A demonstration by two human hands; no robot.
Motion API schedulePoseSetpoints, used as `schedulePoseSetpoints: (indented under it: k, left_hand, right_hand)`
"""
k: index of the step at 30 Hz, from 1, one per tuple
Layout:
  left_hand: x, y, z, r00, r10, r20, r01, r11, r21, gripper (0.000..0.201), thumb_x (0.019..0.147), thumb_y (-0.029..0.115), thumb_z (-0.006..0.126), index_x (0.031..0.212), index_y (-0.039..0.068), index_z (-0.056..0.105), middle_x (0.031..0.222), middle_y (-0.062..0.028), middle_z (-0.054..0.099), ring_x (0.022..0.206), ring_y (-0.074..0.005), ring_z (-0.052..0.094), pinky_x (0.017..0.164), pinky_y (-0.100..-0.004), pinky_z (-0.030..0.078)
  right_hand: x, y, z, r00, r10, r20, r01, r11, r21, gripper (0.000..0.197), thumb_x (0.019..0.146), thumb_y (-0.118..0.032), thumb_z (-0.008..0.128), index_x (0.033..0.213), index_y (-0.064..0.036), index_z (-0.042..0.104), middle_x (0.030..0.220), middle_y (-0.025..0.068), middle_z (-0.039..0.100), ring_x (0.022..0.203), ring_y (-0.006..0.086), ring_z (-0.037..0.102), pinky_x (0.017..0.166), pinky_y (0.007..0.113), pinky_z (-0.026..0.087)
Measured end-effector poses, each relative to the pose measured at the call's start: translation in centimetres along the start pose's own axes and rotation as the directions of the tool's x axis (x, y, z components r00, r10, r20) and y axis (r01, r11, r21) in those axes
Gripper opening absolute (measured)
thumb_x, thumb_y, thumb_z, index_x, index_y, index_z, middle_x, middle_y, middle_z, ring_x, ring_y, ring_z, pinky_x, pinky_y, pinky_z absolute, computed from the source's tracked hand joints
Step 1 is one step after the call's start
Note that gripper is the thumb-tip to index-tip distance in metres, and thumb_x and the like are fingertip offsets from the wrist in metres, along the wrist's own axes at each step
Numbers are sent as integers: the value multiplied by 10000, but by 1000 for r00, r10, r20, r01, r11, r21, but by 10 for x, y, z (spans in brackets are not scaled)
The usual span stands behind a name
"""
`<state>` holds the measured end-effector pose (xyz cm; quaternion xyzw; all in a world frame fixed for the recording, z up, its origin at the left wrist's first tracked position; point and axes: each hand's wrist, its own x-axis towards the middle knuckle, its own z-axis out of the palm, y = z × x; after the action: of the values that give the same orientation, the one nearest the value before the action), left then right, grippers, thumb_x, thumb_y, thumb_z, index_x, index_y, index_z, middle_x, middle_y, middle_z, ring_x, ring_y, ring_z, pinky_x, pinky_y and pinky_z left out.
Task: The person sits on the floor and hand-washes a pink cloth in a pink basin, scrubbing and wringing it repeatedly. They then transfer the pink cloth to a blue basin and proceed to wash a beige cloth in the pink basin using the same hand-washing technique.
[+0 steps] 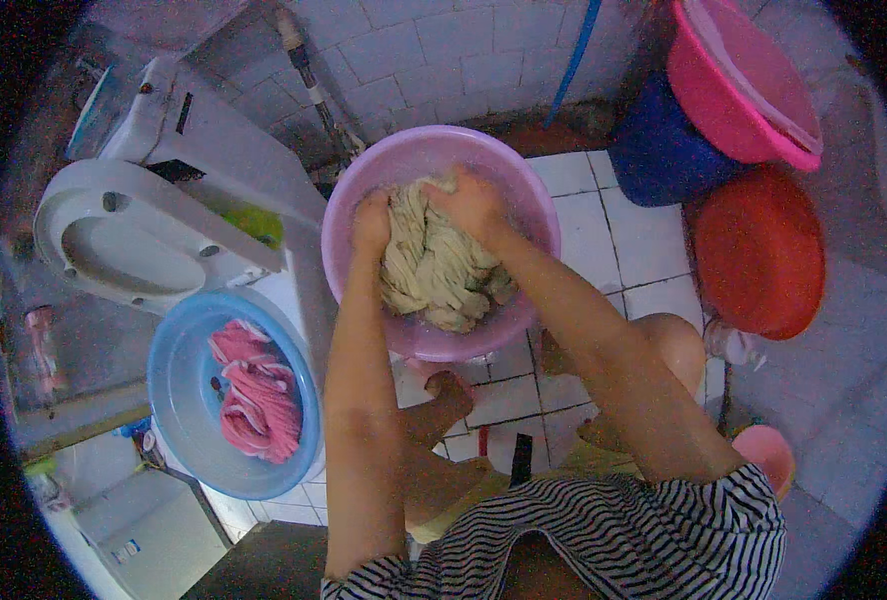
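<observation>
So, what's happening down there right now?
A person has both hands in a lilac basin, working on a bunched beige cloth. The left hand is at the cloth's left edge and the right hand at its upper right; how firmly they grip is unclear. To the left, a pink and white cloth lies in a blue basin, untouched. A red basin is off to the right.

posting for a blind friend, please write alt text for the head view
A person's left-hand grip and right-hand grip are on beige cloth bunched in a purple basin. To the left, a blue basin holds pink-and-white cloth; to the right are a red basin and a dark blue bucket.
</observation>
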<state>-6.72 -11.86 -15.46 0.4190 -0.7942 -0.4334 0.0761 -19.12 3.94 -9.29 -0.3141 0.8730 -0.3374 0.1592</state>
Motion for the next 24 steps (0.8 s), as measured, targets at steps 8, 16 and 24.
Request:
schedulePoseSetpoints:
  k: [8, 16, 24]
  left_hand:
    - [-117, 57, -1, 969, 243, -36, -179, 596, -783, 437, 910, 239, 373, 1311, 69, 411, 1325, -192, 394, 1214, -283, 406, 1013, -376, 321]
    - [-153, 32, 16, 880, 448, -157, -262, 734, 627, 582, 824, 307, 499, 1376, 216, 340, 1385, -264, 262, 1253, -489, 250, 995, -580, 234]
    - [-108, 50, 15, 931, 356, -85, -196, 680, 706, 552, 824, 367, 512, 1343, 231, 378, 1178, -242, 478, 1063, -416, 473, 872, -515, 390]
  right_hand:
    - [-27, 41, -29, 957, -222, 188, 52, 764, 643, 277, 747, -303, 643, 890, -65, 636, 888, 130, 614, 852, 246, 584, 764, 353, 448]
    - [-110, 26, -39, 662, -734, 151, 749, 654, -106, 462, 592, -294, 715, 983, -81, 590, 1268, 157, 421, 1156, 354, 403, 927, 472, 352]
    - [-87, 23, -4, 841, -524, 133, 538, 791, -290, 642, 569, -306, 720, 1119, -49, 509, 1280, 190, 394, 1130, 379, 409, 930, 473, 370]
